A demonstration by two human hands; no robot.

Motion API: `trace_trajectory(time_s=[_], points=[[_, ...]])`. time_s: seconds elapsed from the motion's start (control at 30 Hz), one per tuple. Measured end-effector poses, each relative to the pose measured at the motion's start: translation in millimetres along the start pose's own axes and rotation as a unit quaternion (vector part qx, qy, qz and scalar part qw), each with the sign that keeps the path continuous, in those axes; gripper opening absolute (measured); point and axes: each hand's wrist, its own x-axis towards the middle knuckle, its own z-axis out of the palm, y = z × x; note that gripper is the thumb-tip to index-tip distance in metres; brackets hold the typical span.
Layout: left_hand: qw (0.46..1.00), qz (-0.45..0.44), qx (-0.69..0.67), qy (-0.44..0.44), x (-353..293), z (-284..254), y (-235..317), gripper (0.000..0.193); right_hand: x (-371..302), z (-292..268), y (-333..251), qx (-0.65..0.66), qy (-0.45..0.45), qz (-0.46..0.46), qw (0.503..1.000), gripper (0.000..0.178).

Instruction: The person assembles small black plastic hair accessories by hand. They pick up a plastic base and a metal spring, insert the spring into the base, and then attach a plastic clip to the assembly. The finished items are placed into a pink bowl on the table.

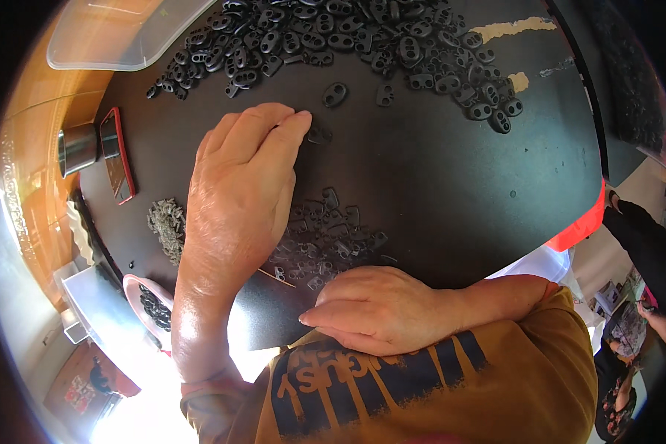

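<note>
My left hand [248, 177] reaches out over the dark table, fingers bent and pressed together. Right beside its index fingertip is a small black plastic piece [319, 135]; whether the fingers touch it is hard to tell, and the thumb is hidden. Close to my body, at the near table edge, my right hand [381, 311] is curled, and what it holds, if anything, is hidden. Between the hands lies a loose heap of small black plastic clips [329, 233]. Beyond the left hand, one oval two-holed cord lock [334, 95] and another small black part [385, 95] lie apart.
A large pile of black cord lock pieces [333, 33] spreads along the far side. Left of my forearm are a heap of small grey pieces [168, 226], a pink bowl [133, 288] with black parts, a red-edged phone [118, 155] and a dark cup [78, 148]. A clear tray [111, 37] stands far left.
</note>
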Motion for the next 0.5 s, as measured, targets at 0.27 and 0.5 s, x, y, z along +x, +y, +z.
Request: trace_trajectory(time_s=[0.27, 0.5], points=[[0.997, 0.022, -0.009, 0.068, 29, 10, -9, 0.032, 1, -3, -3, 0.004, -0.032, 0.014, 0.999, 0.018], [0.999, -0.015, 0.023, 0.026, 15, 8, -3, 0.032, 1, -2, 0, 0.021, -0.016, 0.008, 1.000, 0.018]])
